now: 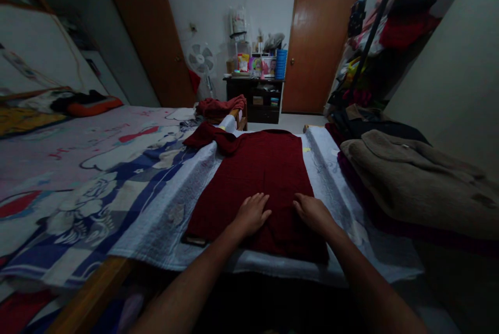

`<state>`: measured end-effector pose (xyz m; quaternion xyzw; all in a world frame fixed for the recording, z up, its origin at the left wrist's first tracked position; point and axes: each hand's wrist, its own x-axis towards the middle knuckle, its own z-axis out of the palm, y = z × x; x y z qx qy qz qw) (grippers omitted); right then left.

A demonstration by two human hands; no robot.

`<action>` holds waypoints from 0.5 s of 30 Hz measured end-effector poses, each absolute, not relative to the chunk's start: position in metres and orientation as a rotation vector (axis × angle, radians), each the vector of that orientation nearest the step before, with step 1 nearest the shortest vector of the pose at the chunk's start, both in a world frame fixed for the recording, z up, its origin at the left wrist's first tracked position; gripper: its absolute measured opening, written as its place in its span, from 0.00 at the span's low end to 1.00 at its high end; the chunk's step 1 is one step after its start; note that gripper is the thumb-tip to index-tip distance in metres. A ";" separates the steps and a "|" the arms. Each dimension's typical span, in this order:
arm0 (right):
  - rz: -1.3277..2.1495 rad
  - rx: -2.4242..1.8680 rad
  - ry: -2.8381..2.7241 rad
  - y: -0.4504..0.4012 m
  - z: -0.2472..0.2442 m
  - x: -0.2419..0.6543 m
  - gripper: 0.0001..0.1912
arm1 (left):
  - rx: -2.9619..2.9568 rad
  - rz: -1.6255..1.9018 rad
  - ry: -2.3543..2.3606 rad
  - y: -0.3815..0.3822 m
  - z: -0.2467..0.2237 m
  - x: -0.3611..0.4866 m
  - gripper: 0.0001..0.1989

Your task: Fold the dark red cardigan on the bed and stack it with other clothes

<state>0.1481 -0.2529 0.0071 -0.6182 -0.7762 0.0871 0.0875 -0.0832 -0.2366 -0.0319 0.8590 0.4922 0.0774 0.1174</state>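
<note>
A dark red garment (pixel 268 168) lies spread out in front of me on a pale blue-white cloth (pixel 156 243). One sleeve-like part (pixel 212 137) of it sticks out at the far left and is bunched up. My left hand (pixel 252 213) rests flat on the garment near its close edge, fingers stretched forward and thumb apart. On the right side of the garment lies my right hand (pixel 312 211), its fingers extended and pointing inward. Neither hand grips anything; both touch the fabric from above.
To the left is a bed with a patterned sheet (pixel 97 136). Folded coats, a brown fleecy one (pixel 413 173) on top, are piled at the right. Beyond stand a wooden chair with red cloth (pixel 222 106), a fan (pixel 201 58), a dark cabinet (pixel 255 100) and a door (pixel 317 38).
</note>
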 end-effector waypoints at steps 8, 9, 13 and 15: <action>0.055 -1.739 -2.244 -0.177 -0.016 0.084 0.24 | 2.545 0.257 1.669 -0.194 -0.027 -0.082 0.23; 0.060 -1.771 -2.233 -0.175 -0.024 0.080 0.25 | 2.543 0.239 1.694 -0.193 -0.032 -0.083 0.24; 0.078 -1.819 -2.245 -0.174 -0.048 0.076 0.27 | 2.595 0.279 1.754 -0.196 -0.053 -0.086 0.26; 0.087 -1.830 -2.251 -0.174 -0.052 0.076 0.27 | 2.628 0.335 1.773 -0.200 -0.060 -0.086 0.26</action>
